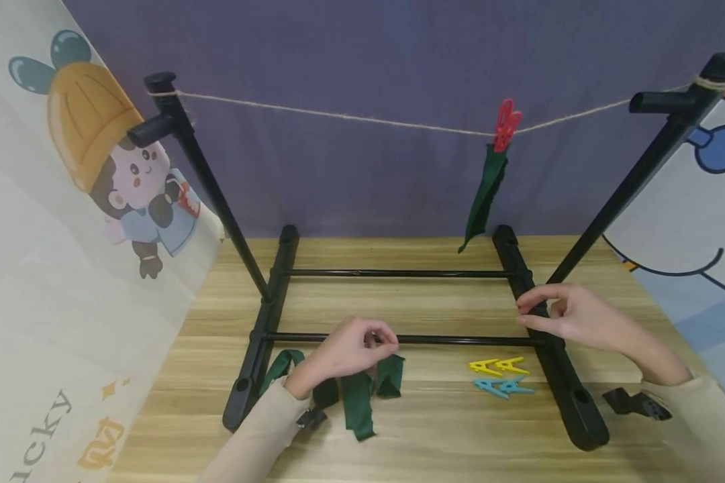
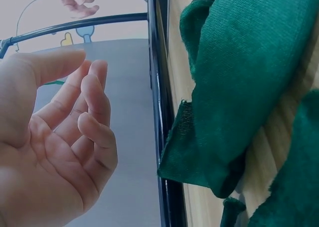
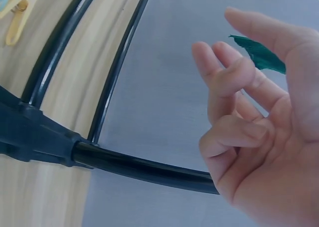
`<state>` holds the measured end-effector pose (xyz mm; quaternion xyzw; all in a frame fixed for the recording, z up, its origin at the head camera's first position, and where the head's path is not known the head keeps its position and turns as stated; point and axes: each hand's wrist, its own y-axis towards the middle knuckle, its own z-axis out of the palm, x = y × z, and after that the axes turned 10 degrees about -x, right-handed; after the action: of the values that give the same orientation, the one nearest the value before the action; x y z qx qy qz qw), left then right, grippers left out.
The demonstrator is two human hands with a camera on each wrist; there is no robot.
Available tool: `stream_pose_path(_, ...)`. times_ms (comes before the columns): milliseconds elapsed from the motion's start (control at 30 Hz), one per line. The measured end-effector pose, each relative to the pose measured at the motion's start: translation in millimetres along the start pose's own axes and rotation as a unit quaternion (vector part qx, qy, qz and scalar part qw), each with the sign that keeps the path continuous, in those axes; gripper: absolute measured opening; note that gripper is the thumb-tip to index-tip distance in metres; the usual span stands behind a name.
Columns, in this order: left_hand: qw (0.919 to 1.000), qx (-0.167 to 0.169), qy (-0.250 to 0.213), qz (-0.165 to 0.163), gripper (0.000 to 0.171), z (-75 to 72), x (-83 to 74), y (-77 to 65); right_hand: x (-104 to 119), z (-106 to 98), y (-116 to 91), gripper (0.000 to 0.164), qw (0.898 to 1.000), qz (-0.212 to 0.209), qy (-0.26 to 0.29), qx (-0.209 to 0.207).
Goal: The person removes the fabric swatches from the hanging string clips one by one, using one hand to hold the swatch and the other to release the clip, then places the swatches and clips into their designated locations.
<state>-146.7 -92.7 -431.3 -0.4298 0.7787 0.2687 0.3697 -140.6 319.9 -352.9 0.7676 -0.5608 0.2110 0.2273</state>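
Observation:
My left hand (image 1: 355, 345) hovers over the front rod of the black rack, loosely curled, its thumb near the fingertips and nothing held. Below and around it, dark green cloth strips (image 1: 358, 406) lie on the wooden table, partly hidden by the forearm. The left wrist view shows their velvety green cloth (image 2: 239, 87) beside the hand. Over the rack's right side is my right hand (image 1: 570, 315), thumb and fingers apart, also holding nothing. A red clothespin (image 1: 505, 126) clips one green strip (image 1: 487, 191) onto the string (image 1: 338, 117), where it hangs down.
Two yellow clothespins (image 1: 485, 366) and two blue clothespins (image 1: 491, 387) lie on the table inside the rack's right foot (image 1: 570, 409). Slanted black posts (image 1: 211, 188) hold up the string at both ends. A grey-purple backdrop (image 1: 350, 174) stands behind, with printed cartoon sheets (image 1: 30, 235) at the sides.

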Motion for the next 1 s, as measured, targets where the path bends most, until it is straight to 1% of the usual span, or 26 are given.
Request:
stream_pose_path(200,0.9999,-0.008,0.013,0.002,0.013,-1.0,-1.3,1.6,7.4,-5.1,3.2,0.025,1.000,0.010,0.002,-0.019)
stream_pose_path(333,0.9998,-0.011,0.017,0.009,0.015,-0.9,-2.9,3.4,11.2,-6.9,6.0,0.024,0.999,0.005,-0.001,-0.042)
stream_pose_path(500,0.9998,-0.013,-0.003,0.013,0.016,-2.1,-7.1,6.9,15.4,-8.9,9.6,0.022,0.997,-0.002,-0.013,-0.070)
stream_pose_path(667,0.9996,-0.014,-0.018,0.016,0.016,-3.0,-13.0,11.3,18.0,-12.0,11.5,0.023,0.997,0.009,-0.016,-0.079)
stream_pose_path(900,0.9994,-0.009,-0.032,0.014,0.019,-2.7,-15.3,15.6,20.8,-15.5,15.1,0.020,0.995,0.000,-0.028,-0.098)
stream_pose_path(1000,0.9992,-0.010,-0.035,0.014,0.016,-2.5,-16.1,17.9,23.7,-18.0,16.2,0.018,0.994,-0.002,-0.029,-0.105)
